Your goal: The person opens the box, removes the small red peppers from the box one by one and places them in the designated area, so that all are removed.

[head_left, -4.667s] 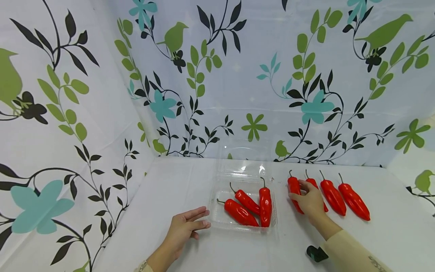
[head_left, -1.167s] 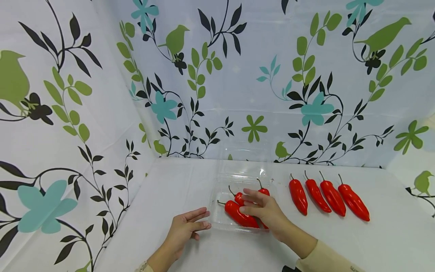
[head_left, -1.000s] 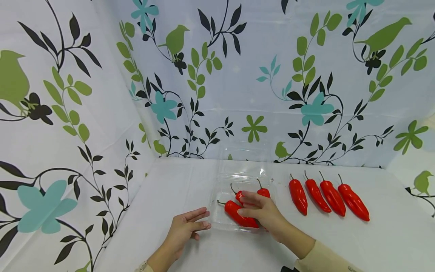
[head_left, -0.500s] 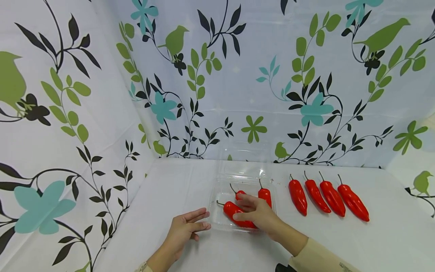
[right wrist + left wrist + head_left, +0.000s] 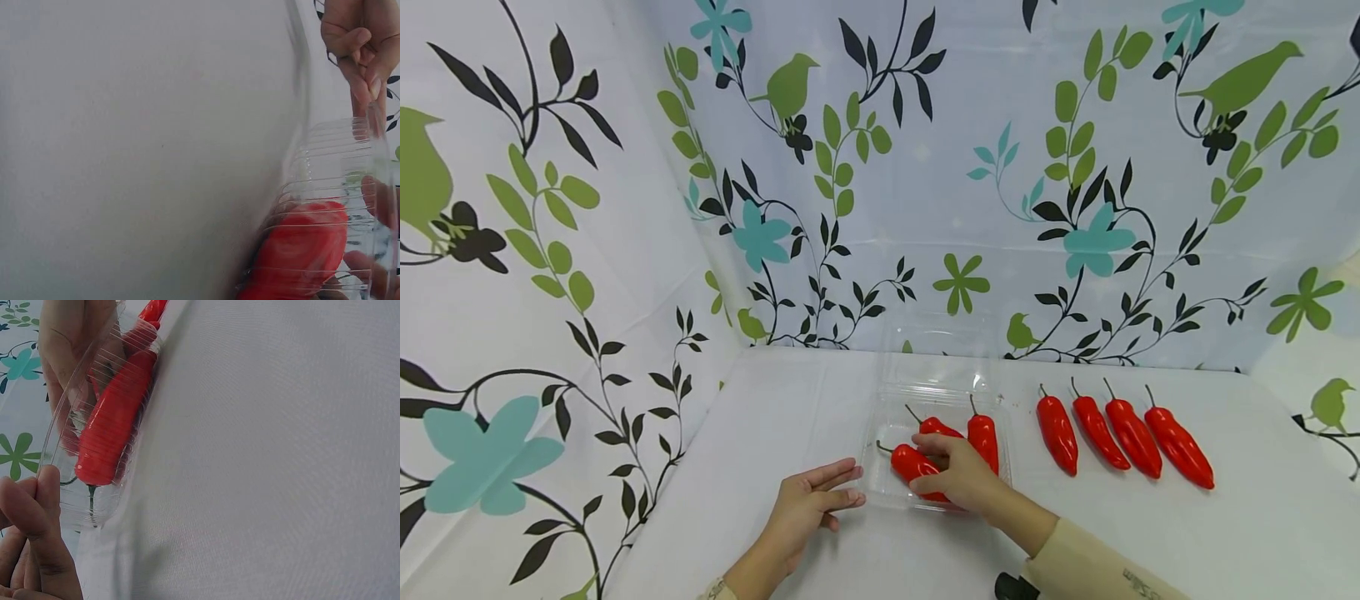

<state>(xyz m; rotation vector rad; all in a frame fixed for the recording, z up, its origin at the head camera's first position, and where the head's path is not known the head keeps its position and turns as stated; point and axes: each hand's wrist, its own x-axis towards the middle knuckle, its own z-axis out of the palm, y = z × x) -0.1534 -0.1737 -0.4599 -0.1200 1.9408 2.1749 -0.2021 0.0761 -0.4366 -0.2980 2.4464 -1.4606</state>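
Note:
A clear hinged plastic container (image 5: 880, 492) sits mid-table with its lid raised at the back. Three shiny red chili peppers lie inside: a front pepper (image 5: 910, 462), a middle pepper (image 5: 936, 427) and a right pepper (image 5: 983, 437). My right hand (image 5: 966, 475) reaches in from the right and holds the front pepper between thumb and fingers, covering its lower end. My left hand (image 5: 808, 504) is at the container's left side; in the left wrist view its thumb and finger (image 5: 49, 490) pinch the rim (image 5: 53, 437).
Several more red peppers (image 5: 1138, 437) lie in a slanted row on the white table (image 5: 1240, 533), right of the container. A patterned cloth (image 5: 955, 167) hangs behind and at the left. A small black object (image 5: 1015, 587) shows beside the right sleeve.
My right hand has gone from the pepper row into the container, then slid slightly left over the front pepper. The right pepper inside has tilted. My left hand has stayed put.

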